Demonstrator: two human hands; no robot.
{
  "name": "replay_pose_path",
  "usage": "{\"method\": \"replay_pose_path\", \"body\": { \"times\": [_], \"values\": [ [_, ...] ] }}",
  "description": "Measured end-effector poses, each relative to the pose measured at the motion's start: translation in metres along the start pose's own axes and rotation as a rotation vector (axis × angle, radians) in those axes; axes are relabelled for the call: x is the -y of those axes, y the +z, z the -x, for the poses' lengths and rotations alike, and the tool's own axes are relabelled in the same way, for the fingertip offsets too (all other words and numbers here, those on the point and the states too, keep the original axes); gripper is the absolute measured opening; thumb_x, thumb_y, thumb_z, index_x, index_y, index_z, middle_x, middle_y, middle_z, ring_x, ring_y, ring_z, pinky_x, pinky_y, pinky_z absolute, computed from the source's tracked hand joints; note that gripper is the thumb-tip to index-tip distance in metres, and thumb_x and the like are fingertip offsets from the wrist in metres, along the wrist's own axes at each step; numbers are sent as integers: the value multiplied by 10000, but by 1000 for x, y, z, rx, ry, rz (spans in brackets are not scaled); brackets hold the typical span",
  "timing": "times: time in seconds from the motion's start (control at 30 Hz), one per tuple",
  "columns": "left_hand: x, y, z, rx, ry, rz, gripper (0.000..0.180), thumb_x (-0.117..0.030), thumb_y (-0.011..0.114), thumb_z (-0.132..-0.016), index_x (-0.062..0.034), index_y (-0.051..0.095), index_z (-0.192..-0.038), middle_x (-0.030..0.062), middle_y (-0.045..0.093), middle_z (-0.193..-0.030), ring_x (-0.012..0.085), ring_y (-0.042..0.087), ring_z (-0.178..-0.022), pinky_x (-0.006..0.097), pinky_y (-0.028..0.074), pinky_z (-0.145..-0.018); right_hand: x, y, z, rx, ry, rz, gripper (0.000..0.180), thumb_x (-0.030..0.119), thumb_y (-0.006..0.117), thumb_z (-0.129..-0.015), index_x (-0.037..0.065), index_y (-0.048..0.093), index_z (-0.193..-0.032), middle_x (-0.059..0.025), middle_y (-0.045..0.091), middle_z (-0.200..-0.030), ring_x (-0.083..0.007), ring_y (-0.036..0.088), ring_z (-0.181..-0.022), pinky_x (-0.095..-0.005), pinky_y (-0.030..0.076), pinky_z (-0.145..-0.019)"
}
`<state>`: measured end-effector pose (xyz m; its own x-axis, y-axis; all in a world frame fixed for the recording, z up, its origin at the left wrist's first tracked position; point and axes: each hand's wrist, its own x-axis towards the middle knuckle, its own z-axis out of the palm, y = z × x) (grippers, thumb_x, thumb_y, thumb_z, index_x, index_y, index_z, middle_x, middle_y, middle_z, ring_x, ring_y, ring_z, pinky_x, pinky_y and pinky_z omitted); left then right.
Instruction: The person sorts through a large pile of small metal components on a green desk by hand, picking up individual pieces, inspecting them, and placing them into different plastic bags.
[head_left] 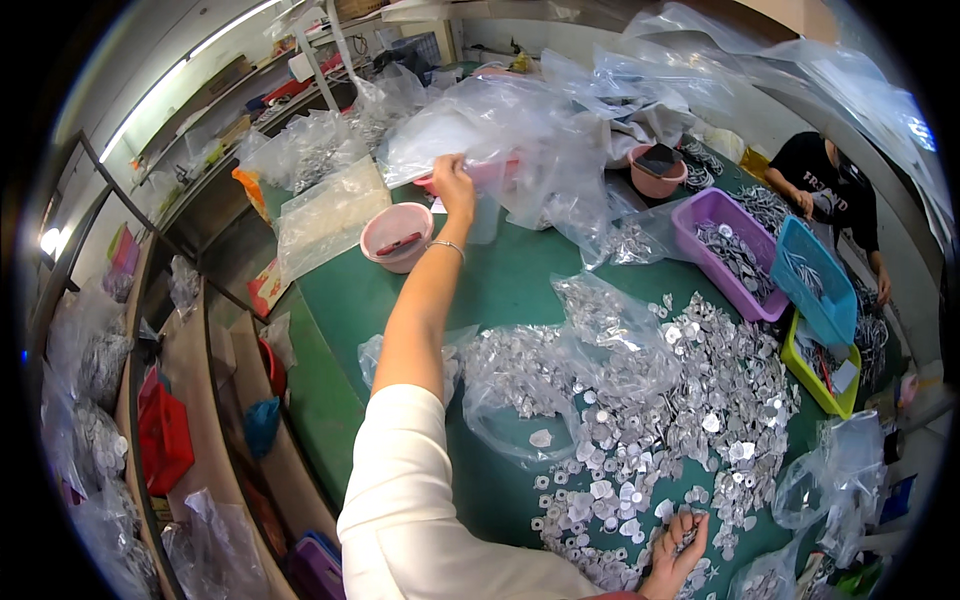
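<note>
My left hand (453, 187) is stretched out to the far side of the table, beside a red basin (490, 174) partly covered by clear plastic bags (500, 120). Its fingers are bent and closed against the bags' edge; what they hold, if anything, is hidden. Just left of that forearm stands a pink bowl (397, 237) with a red object inside. At the near edge my right hand (677, 555) curls around some small silvery metal pieces. Beneath and around it spreads a large heap of the same flat metal pieces (690, 400), some lying in an open clear bag (520, 385).
Purple (690, 215), blue (815, 285) and yellow-green baskets (815, 375) stand at the right edge, holding metal parts. Behind them sits another person (830, 190). A pink bucket (655, 180) is at the back. Shelves with bags and a red bin (163, 440) line the left.
</note>
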<state>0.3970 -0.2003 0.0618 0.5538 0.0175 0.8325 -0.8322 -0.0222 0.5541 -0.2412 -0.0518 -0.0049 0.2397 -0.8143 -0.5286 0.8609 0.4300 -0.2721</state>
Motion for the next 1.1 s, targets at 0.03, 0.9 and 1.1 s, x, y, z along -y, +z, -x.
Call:
{"method": "replay_pose_path", "body": {
  "times": [0.03, 0.9, 1.1],
  "values": [
    [-9, 1, -2, -42, 57, -41, 104, 69, 562, -723, 9, 598, -799, 133, 569, -839, 313, 552, -789, 371, 438, -710, 1, -5, -1, 3, -4, -11, 267, 282, 411, -962, 70, 498, -826, -31, 395, -690, -107, 290, -471, -228, 215, -281],
    [-345, -25, -54, -10, 584, 556, 322, 52, 559, -732, -7, 547, -1048, 137, 511, -1043, 257, 502, -973, 338, 410, -832, 4, -10, 6, 113, 8, -91, 190, 231, 508, -896, 75, 542, -795, -45, 484, -708, -121, 396, -525, -211, 273, -309],
    [-466, -6, -35, 550, 951, 700, 200, 26, 545, -787, -8, 620, -969, 131, 634, -971, 294, 612, -856, 357, 483, -758, 2, -21, 1, 169, 19, -68, 185, 225, 510, -893, 72, 543, -793, -48, 492, -704, -123, 421, -535, -211, 286, -308]
  ]
}}
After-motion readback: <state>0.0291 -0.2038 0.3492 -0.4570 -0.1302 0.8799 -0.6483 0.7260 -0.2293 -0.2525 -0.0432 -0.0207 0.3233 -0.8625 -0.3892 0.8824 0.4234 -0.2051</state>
